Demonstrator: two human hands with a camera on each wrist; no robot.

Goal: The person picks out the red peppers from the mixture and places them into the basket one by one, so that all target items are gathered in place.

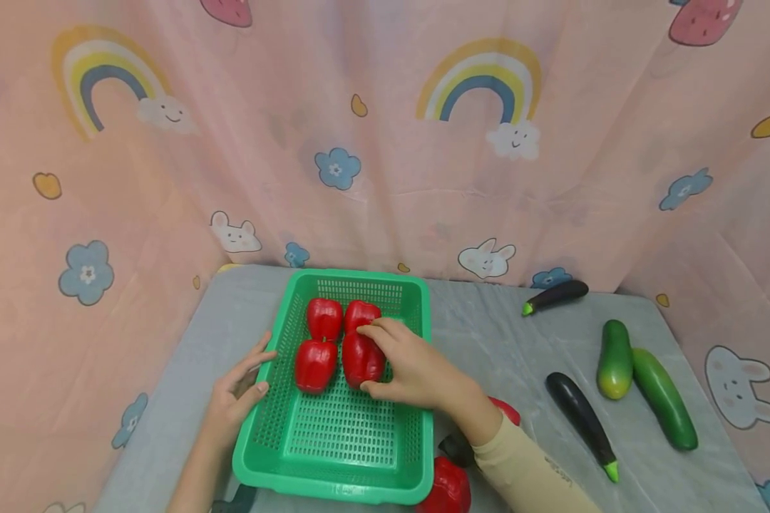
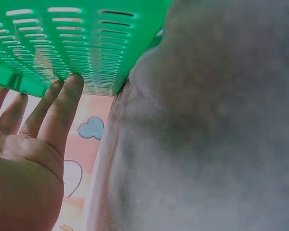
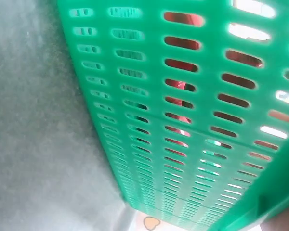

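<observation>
A green perforated plastic basket [image 1: 343, 488] stands on the grey cloth. Inside it, toward the far end, are a front-left red bell pepper [image 1: 316, 367], a back-left one [image 1: 324, 318], a back-right one [image 1: 361, 313] and a front-right one [image 1: 361, 360]. My right hand [image 1: 420, 367] reaches over the basket's right rim and grips the front-right pepper between fingers and thumb. Beside the left wall is my left hand [image 1: 231, 402]; in the left wrist view its fairly straight fingers [image 2: 62, 108] touch the basket's slotted side [image 2: 94, 53]. That wall hides the right hand in the right wrist view.
Right of the basket lie two eggplants, a near one [image 1: 580, 420] and a far one [image 1: 555, 296], beside two green cucumber-like vegetables [image 1: 616, 360]. Another red pepper [image 1: 448, 488] sits by the basket's near right corner. A patterned pink curtain [image 1: 385, 235] hangs behind.
</observation>
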